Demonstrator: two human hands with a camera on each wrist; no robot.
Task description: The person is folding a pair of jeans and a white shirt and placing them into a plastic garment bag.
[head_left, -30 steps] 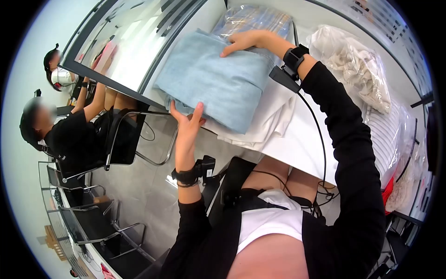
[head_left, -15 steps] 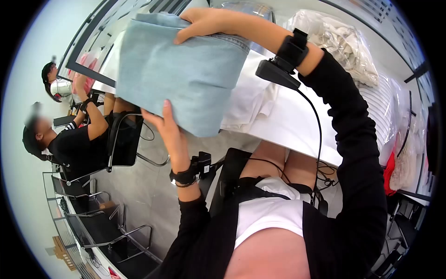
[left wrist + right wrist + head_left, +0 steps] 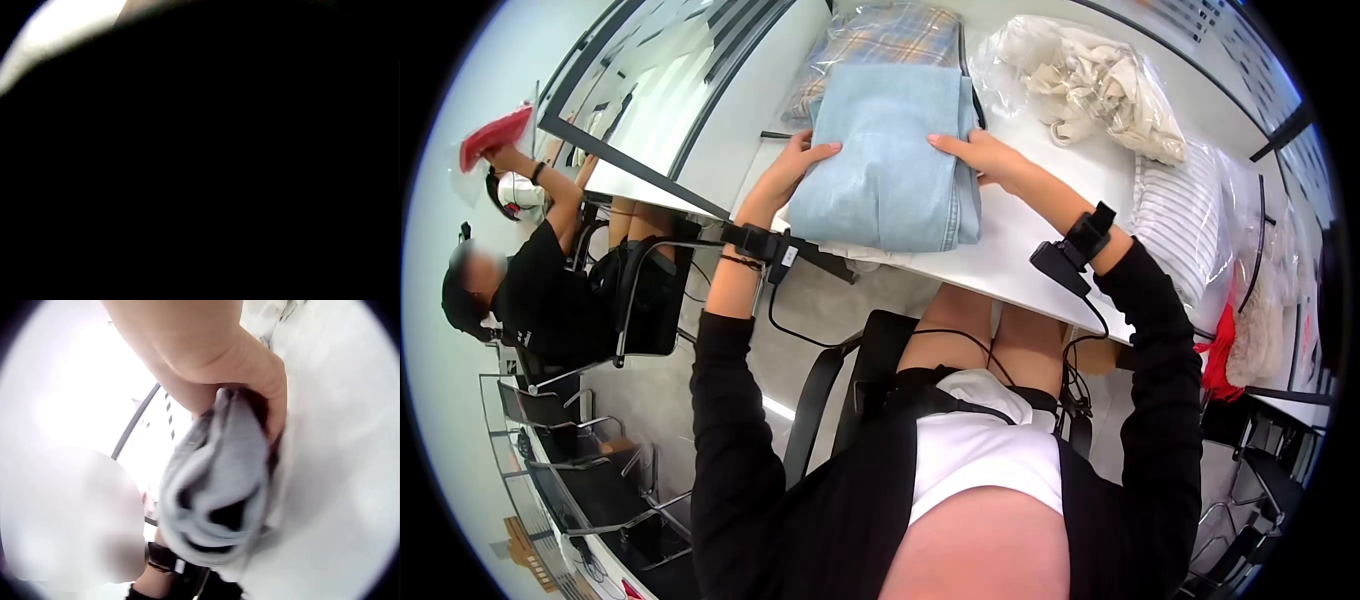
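Note:
Folded light-blue jeans [image 3: 885,165] make a thick, roughly square bundle over the white table in the head view. My left hand [image 3: 785,170] grips the bundle's left side, thumb on top and the other fingers hidden beneath. On the opposite side my right hand [image 3: 990,160] holds it the same way. The right wrist view has the right hand [image 3: 244,369] pinching the jeans [image 3: 219,475], whose rolled layers face the camera. Nearly all of the left wrist view is black. A whitish cloth [image 3: 855,254] peeks out under the near edge of the jeans.
Behind the jeans lies a plaid garment in clear plastic [image 3: 890,45]. Bagged cream clothing [image 3: 1090,90] and a bagged striped garment [image 3: 1175,225] occupy the table's right side. A framed partition [image 3: 650,90] borders the left. Cables hang from both wrist cameras. Another person [image 3: 540,280] sits at far left.
The jeans have swung from a tilted, raised position at the left back toward the right, squaring up before me. My right hand has shifted from their far edge to the right side; my left moved up the left side.

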